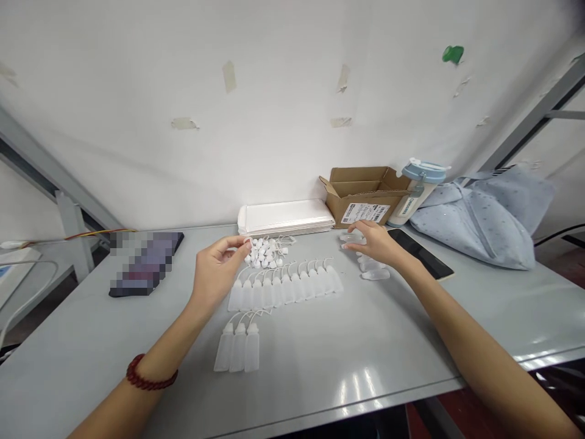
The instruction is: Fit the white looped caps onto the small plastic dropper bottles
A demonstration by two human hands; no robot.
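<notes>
Across the grey desk [320, 347], fourteen capped bottles [277, 292] lie side by side by my count, eleven behind and three in front, lined up apparently so that none overlaps. The left hand [217, 268] closes in a pinch beside the heap of white caps [264, 251] (probably on one of them, too small to be certain), while the right hand [377, 242] curves, fingers parted, over about four loose bottles [375, 274].

White wall [283, 146] behind a glossy grey table [315, 353].
</notes>
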